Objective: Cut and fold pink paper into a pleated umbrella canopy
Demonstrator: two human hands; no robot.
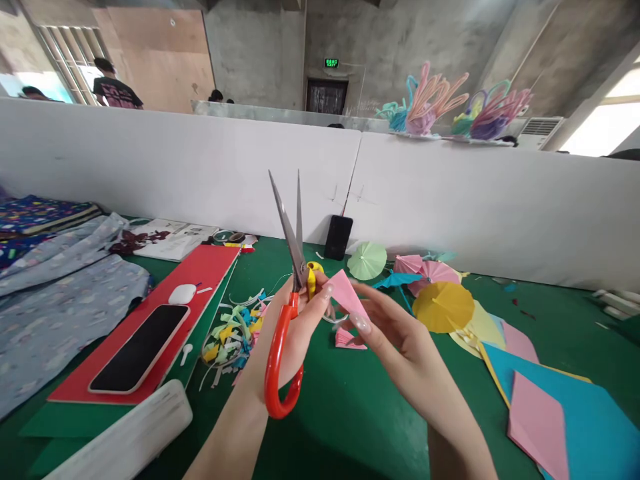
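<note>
My left hand [300,323] is closed, its thumb pinching one edge of a folded pink paper triangle [346,293]. Red-handled scissors [283,353] rest in the same hand with their blades spread and pointing up; how the fingers hold them is partly hidden. A small yellow item [313,275] shows by those fingers, its kind unclear. From the other side, my right hand [400,327] pinches the lower corner of the paper between thumb and fingers. Below it on the green table lies a small stack of pink folded pieces [350,339].
Paper umbrellas in green [367,260], pink [435,275] and yellow [445,307] stand at centre right. Coloured sheets [575,393] lie at right. Paper scraps [235,333], a red board [200,280] and a phone [143,348] sit left. A white partition [225,167] closes off the back.
</note>
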